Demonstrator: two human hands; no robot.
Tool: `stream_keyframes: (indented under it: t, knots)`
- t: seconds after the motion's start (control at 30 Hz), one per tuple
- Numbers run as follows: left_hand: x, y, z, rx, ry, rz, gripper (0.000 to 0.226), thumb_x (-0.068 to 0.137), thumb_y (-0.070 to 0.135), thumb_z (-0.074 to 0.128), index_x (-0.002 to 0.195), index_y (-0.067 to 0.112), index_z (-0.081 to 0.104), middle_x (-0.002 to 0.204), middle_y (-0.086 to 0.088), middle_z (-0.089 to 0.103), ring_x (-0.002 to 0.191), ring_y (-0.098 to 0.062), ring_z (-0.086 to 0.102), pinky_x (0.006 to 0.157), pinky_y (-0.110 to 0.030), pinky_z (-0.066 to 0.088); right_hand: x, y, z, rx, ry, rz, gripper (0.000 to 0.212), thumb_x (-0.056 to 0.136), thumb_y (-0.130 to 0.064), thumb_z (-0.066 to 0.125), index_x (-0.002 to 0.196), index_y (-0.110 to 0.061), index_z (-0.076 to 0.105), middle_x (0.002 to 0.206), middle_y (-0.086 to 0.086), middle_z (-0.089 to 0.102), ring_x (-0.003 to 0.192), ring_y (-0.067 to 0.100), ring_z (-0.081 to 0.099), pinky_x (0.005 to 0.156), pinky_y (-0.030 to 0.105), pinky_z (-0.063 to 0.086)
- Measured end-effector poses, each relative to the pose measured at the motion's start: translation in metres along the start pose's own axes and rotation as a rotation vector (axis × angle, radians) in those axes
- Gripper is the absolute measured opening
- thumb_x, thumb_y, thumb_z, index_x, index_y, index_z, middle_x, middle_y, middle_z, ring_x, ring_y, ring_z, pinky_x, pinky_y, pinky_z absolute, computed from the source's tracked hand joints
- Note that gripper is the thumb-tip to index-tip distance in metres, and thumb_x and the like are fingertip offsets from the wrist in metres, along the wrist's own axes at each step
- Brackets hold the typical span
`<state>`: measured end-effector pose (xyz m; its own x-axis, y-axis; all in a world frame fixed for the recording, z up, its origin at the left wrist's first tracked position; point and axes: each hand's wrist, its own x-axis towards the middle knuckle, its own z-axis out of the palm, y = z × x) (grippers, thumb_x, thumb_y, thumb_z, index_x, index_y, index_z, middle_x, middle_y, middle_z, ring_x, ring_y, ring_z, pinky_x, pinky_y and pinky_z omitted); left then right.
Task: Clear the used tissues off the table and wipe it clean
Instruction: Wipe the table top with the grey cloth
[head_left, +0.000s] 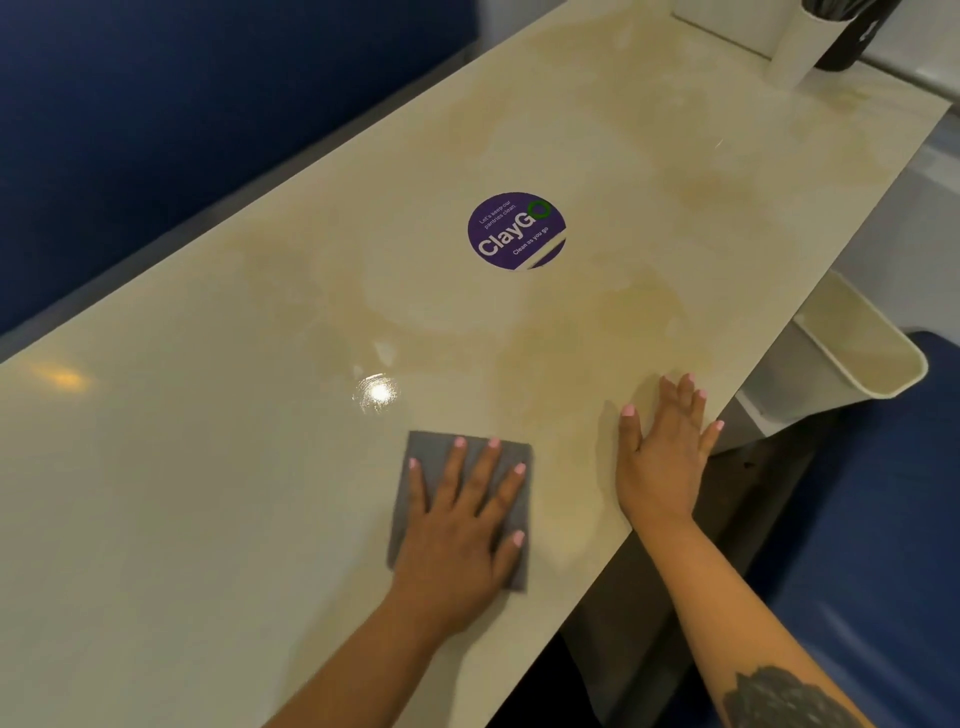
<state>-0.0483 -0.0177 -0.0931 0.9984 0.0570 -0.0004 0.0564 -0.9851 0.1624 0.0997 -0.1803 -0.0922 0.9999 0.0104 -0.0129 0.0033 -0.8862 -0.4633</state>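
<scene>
Left hand (462, 519): fingers spread flat on grey cloth (415, 457), holding nothing. Right hand (662, 457): flat on table (208, 441) just right of cloth. Purple sticker (516, 230) beyond cloth.

Dim, glare on table (208, 467), wide-angle distortion

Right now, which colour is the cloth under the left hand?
Grey cloth, seen in the head view.

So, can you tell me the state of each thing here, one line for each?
Left hand: flat, pressing the cloth.
Right hand: flat on the table, holding nothing.
Grey cloth: folded, lying flat on the table.
Table: glossy, no tissues in view.
Bin: hangs at table edge.
</scene>
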Motion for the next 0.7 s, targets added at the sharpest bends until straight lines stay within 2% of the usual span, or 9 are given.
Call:
stream_keyframes:
  t: [0.13,0.2,0.27,0.33,0.47,0.6,0.7]
  knots:
    - [0.049,0.012,0.006,0.014,-0.018,0.065,0.060,0.088,0.050,0.036,0.144,0.029,0.032,0.153,-0.001,0.029,0.143,-0.029,0.019,0.108,-0.061,0.009,0.001,0.001,0.000,0.012,-0.008,-0.005,0.056,0.099,-0.037,0.032,0.147,-0.010,0.024,0.158,0.009,0.012,0.147,0.021,0.001,0.117,0.040,-0.008]
    - [0.066,-0.008,0.006,0.033,-0.011,-0.025,0.060,0.088,0.050,0.033,0.143,0.029,0.033,0.152,-0.001,0.031,0.141,-0.030,0.023,0.108,-0.060,0.009,0.000,0.001,0.000,0.004,-0.009,-0.005,0.055,0.100,-0.037,0.031,0.148,-0.010,0.023,0.158,0.008,0.012,0.147,0.020,0.000,0.117,0.040,-0.008]
    - [0.064,-0.029,0.004,0.033,-0.022,-0.117,0.061,0.089,0.050,0.028,0.146,0.028,0.028,0.154,-0.001,0.025,0.142,-0.029,0.019,0.110,-0.061,0.010,0.000,0.002,0.001,0.000,-0.004,-0.005,0.054,0.100,-0.036,0.031,0.147,-0.011,0.023,0.158,0.008,0.012,0.147,0.020,0.000,0.117,0.040,-0.008]
    - [0.047,-0.036,0.002,0.043,0.002,-0.131,0.061,0.090,0.050,0.027,0.147,0.027,0.024,0.155,-0.002,0.022,0.143,-0.030,0.016,0.110,-0.061,0.010,0.001,0.002,0.001,-0.001,-0.003,-0.007,0.054,0.100,-0.036,0.030,0.147,-0.011,0.024,0.158,0.008,0.012,0.147,0.020,0.001,0.117,0.041,-0.007]
    - [0.015,0.002,0.006,0.022,0.015,-0.016,0.062,0.089,0.050,0.033,0.147,0.028,0.025,0.156,-0.001,0.020,0.143,-0.031,0.014,0.107,-0.062,0.010,0.001,0.002,0.001,-0.007,-0.007,0.003,0.053,0.100,-0.035,0.030,0.147,-0.010,0.025,0.158,0.008,0.012,0.147,0.020,0.001,0.118,0.041,-0.007]
    - [0.040,0.043,0.010,-0.002,-0.025,0.141,0.059,0.090,0.048,0.034,0.146,0.029,0.029,0.155,-0.001,0.024,0.143,-0.030,0.016,0.107,-0.062,0.010,0.002,0.002,0.001,0.012,-0.020,0.008,0.054,0.100,-0.035,0.029,0.148,-0.010,0.024,0.158,0.007,0.012,0.147,0.019,0.000,0.118,0.040,-0.008]
    - [0.082,0.033,0.013,0.035,-0.018,0.098,0.057,0.091,0.049,0.030,0.144,0.029,0.033,0.152,-0.001,0.031,0.142,-0.030,0.021,0.109,-0.063,0.010,0.002,0.003,0.001,0.022,-0.011,0.001,0.053,0.100,-0.034,0.028,0.148,-0.010,0.024,0.158,0.007,0.011,0.147,0.019,-0.001,0.117,0.038,-0.009]
